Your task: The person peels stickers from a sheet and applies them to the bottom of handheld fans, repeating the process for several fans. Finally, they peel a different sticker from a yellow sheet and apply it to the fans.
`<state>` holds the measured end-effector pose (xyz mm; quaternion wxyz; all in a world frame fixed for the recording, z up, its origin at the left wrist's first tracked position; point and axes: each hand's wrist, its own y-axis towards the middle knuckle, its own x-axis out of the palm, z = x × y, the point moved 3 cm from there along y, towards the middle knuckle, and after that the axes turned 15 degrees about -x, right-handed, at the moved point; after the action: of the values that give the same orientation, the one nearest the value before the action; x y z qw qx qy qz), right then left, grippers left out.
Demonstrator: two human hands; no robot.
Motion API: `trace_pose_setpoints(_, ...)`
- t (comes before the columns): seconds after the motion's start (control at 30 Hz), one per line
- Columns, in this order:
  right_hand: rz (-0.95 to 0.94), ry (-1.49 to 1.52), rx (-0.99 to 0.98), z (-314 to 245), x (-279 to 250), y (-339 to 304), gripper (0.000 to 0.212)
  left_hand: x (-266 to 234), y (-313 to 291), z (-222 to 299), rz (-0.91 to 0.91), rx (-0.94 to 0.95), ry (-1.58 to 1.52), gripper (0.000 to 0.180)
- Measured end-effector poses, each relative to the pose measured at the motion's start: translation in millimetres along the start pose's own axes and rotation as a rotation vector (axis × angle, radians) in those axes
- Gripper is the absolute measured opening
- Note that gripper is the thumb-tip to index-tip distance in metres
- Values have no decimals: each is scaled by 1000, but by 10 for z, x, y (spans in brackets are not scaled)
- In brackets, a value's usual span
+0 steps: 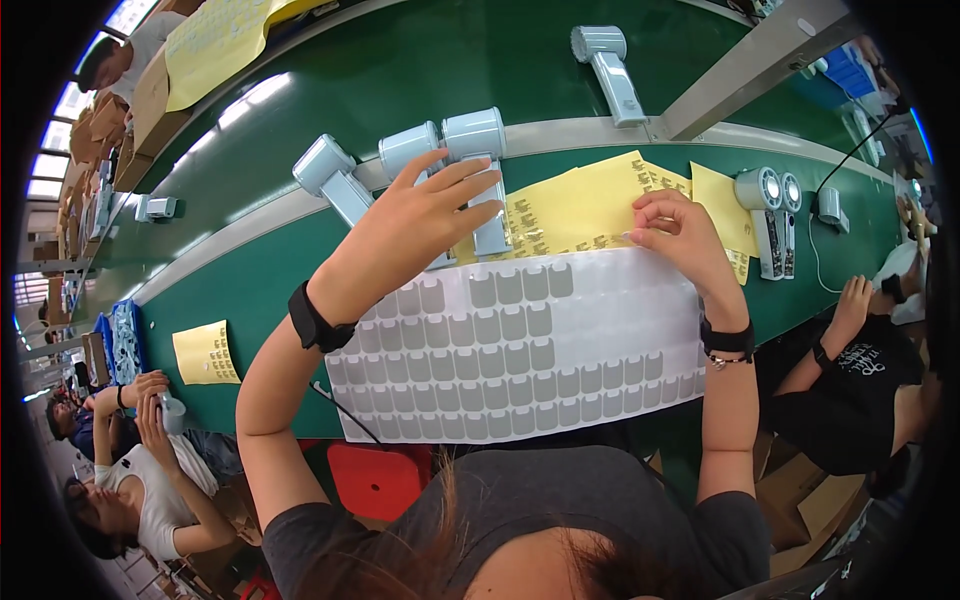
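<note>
My left hand (405,222) is over the light blue handheld fans, its fingers spread and nothing seen in its grasp. Its fingertips cross the handle of the nearest upright fan (474,128); I cannot tell whether they touch it. Behind the hand are a second fan (408,150) and a tilted third fan (325,165). My right hand (682,235) is closed in a pinch above yellow sticker sheets (575,200); what it pinches, if anything, is too small to make out. Below both hands lies a white sheet (640,310) with rows of grey stickers (490,365).
Another fan (610,75) lies across the rail at the far side. Two fans with open handles (770,225) stand at right, beside a cable (820,245). A metal post (755,70) rises at back right. A red stool (375,480) is below the table edge; co-workers sit on both sides.
</note>
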<state>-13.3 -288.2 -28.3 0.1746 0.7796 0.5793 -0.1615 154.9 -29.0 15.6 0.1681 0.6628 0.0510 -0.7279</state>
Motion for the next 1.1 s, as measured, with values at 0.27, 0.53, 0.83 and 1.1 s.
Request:
trace_pose_setpoints(0.27,-39,401,121,-440,449,139,11,85,108,-61,34,5,31,40)
trace_pose_setpoints(0.53,-14,326,77,-490,1086,378,14,118,148,-139,7,-7,-51,45)
trace_pose_setpoints(0.83,229,-292,-422,-588,1149,236,13,122,289,-51,36,53,59,36)
trace_pose_setpoints(1.1,463,-179,-359,-508,208,119,13,141,853,-278,56,290,272,22)
